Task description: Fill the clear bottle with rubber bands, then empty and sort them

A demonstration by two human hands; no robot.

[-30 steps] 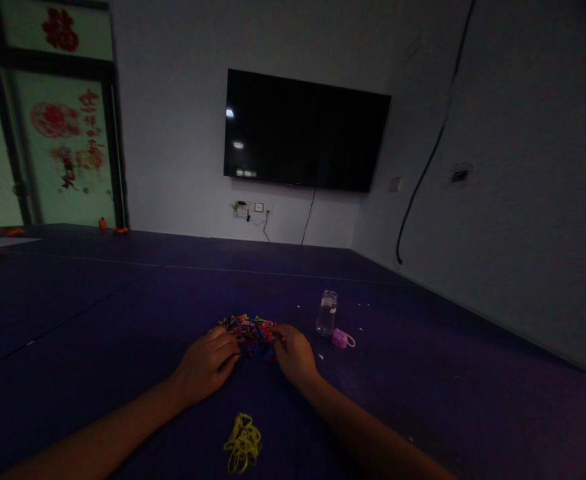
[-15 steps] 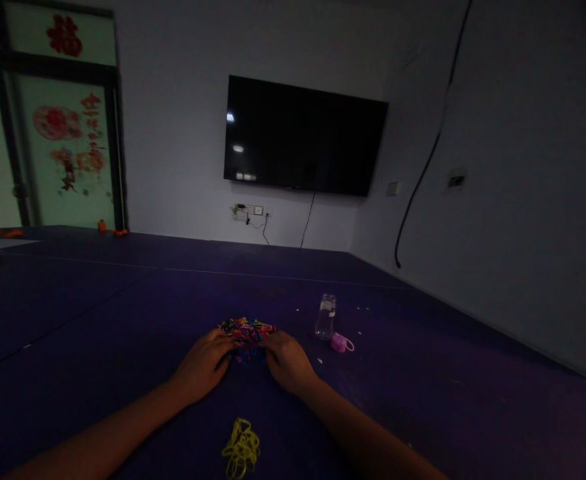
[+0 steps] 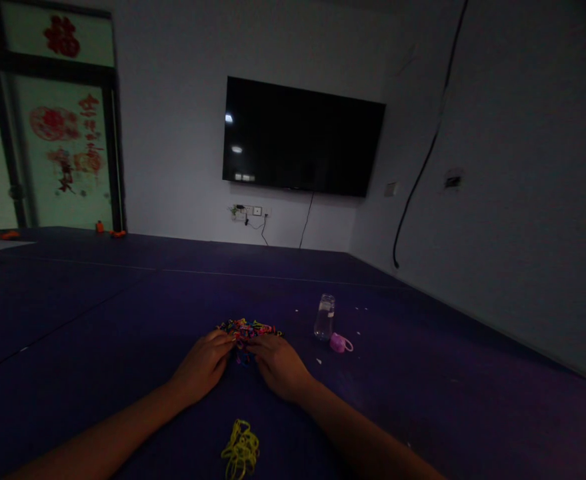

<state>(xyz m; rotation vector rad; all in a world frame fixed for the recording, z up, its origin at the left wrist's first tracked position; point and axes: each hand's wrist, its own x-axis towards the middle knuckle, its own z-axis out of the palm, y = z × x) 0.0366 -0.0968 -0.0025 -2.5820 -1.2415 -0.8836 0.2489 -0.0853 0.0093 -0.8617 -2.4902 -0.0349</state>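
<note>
A heap of small rubber bands in many colours [image 3: 243,328] lies on the purple tabletop in front of me. My left hand [image 3: 203,363] rests at the heap's left side, fingertips on the bands and thumb apart from the fingers. From the right, my right hand [image 3: 280,363] reaches in with its fingers stretched over the front of the heap. Its fingertips partly cover the bands, and I see no band lifted by either hand. Nearer to me, between my forearms, is a loose bunch of yellow rubber bands [image 3: 241,450].
A clear plastic bottle [image 3: 324,321] without its lid stands right of the heap. Its pink lid with a loop [image 3: 338,343] lies beside it. Small white scraps [image 3: 319,361] dot the purple tabletop [image 3: 123,353]. A television [image 3: 303,137] hangs on the far wall.
My right hand has moved left and farther over the heap, uncovering some bands at its right edge. My left hand stays nearly in place, its fingers slightly shifted.
</note>
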